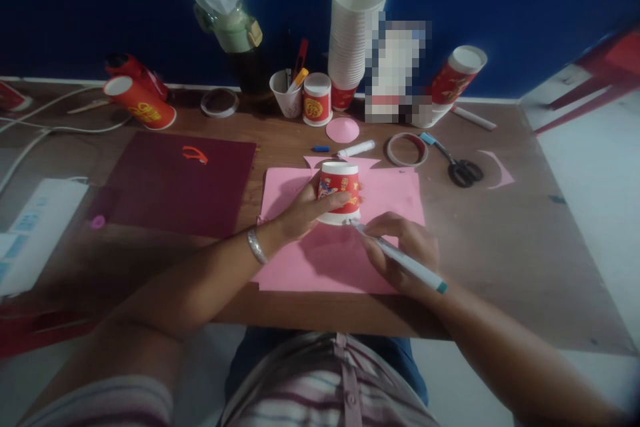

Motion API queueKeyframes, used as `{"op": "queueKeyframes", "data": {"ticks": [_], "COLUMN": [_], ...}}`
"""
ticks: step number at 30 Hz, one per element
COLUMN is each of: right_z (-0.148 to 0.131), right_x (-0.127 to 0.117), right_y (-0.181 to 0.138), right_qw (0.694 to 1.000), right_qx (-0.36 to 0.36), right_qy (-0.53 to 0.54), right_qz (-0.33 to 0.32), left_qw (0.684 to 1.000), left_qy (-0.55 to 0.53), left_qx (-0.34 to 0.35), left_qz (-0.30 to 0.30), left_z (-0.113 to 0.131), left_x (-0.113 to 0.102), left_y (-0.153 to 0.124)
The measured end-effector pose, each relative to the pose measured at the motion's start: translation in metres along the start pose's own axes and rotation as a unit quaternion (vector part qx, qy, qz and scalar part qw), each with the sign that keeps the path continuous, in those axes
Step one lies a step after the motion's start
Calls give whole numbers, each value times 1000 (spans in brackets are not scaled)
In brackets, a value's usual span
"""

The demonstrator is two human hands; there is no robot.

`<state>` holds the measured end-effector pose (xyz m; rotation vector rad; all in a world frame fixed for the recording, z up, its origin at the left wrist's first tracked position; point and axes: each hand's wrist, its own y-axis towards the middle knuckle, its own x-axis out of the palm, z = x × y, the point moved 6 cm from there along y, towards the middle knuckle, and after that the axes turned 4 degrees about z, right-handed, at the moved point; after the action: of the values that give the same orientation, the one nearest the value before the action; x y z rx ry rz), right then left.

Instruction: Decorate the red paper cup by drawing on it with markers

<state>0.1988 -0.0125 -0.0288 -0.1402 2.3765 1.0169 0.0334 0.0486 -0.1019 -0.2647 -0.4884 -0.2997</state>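
An upside-down red and white paper cup stands on a pink paper sheet in the middle of the brown table. My left hand wraps its fingers round the cup's left side. My right hand grips a white marker with a teal end. The marker's tip touches the paper at the cup's lower right rim. A silver bracelet sits on my left wrist.
A dark red sheet lies left of the pink one. Behind are a tall stack of paper cups, a pink paper circle, tape rolls, scissors, a cup of pens and lying cups. A power strip sits far left.
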Motion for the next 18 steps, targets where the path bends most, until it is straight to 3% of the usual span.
{"op": "queueKeyframes", "data": {"ticks": [18], "right_z": [4], "right_x": [-3], "right_y": [-2], "right_qw": [1000], "right_qx": [15], "right_qy": [10], "right_qz": [23], "left_qw": [998], "left_qy": [-58], "left_qx": [6], "left_qz": [15], "left_z": [-1], "left_x": [-8], "left_y": [4]}}
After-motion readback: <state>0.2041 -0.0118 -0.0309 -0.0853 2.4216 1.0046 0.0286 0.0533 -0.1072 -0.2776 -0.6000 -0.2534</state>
